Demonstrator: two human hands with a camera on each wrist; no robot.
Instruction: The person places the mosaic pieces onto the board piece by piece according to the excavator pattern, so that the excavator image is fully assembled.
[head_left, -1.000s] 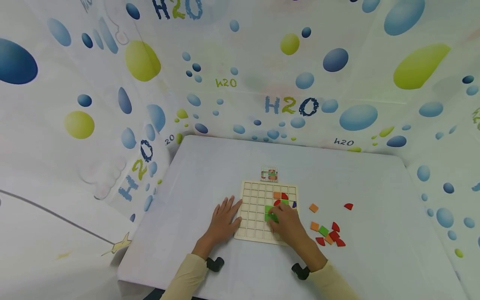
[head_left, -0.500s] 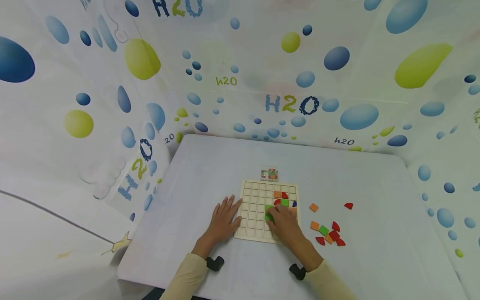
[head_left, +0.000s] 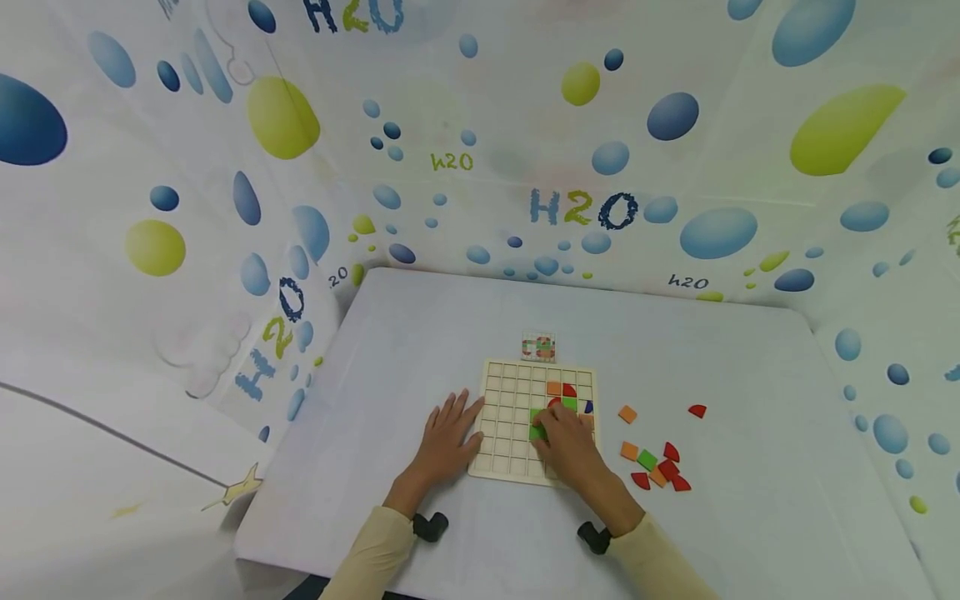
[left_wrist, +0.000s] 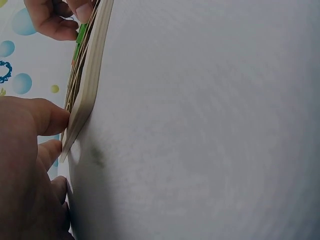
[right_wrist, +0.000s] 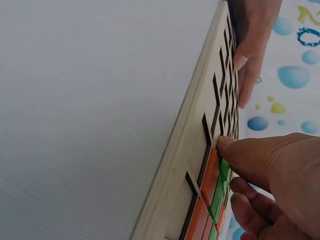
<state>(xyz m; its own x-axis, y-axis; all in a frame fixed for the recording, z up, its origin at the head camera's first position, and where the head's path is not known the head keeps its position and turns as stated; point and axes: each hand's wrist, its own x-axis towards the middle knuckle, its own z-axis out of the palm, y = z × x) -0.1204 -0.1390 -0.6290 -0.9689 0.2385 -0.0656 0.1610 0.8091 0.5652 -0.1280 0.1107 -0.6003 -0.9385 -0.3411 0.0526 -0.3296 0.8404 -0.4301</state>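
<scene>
One hand of mine, the left hand [head_left: 450, 442], lies flat with its fingers straight and spread, thumb and forefinger touching the left edge of the grid board [head_left: 502, 417]. With my right hand [head_left: 573, 446] I pinch a green tile [right_wrist: 225, 170] between thumb and bent fingers, down at the board's cells; my hand covers part of this area, so I can't tell whether the tile sits fully in its cell. In the right wrist view, an orange tile [right_wrist: 209, 172] is set in the board just beside my thumb.

Past my knuckles, more pieces fill cells: an orange square [head_left: 554, 388] next to a red quarter-round [head_left: 569, 390], a green square [head_left: 570, 403] below that, and a small blue piece [head_left: 588, 407] by the right side. A small pattern card [head_left: 538, 346] lies just beyond the board's far edge.

To the right on the white worktop [head_left: 750, 517], loose pieces [head_left: 647, 460] in orange, green and red lie in a loose cluster, with one orange square [head_left: 627, 414] near them and a red wedge [head_left: 697, 411] farther off.
</scene>
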